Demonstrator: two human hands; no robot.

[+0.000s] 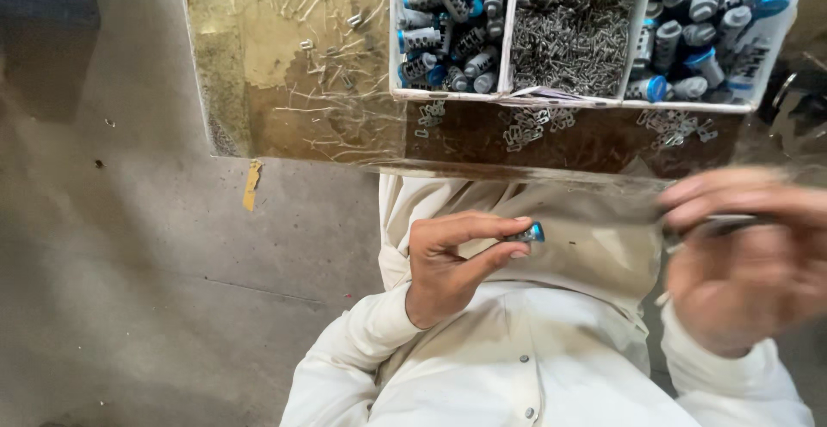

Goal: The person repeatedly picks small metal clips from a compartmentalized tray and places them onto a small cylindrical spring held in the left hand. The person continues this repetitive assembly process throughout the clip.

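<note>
Grey metal with a blue cap at one end makes up the small cylinder (527,234) that is pinched between the thumb and forefinger of the left hand (448,263). The remaining fingers of that hand are curled inward, and the cylinder is held out to the side, just above the lap and below the edge of the workbench (284,91). The right hand (745,259) is blurred; its fingers are seen closed around a thin dark rod-like thing (724,224), the shape of which cannot be made out. The two hands are kept well apart. Both arms are covered by cream-coloured sleeves (345,367) of smooth cloth, with small round buttons down the front of the garment.

Above the hands, a white tray (508,43) with three compartments is set on the workbench. The left compartment is filled with more grey cylinders (444,26) with blue ends, lying at all angles. The middle compartment is packed with a dense heap of tiny metal clips (573,26), dull and wiry. The right compartment is filled with ribbed grey cylinders (702,31), also blue-capped. A few loose clips (525,125) are scattered on the dark brown surface just in front of the tray. The left part of the bench top is worn, yellowish and littered with thin metal slivers. A rough grey concrete floor (129,263) is seen at the left.
</note>
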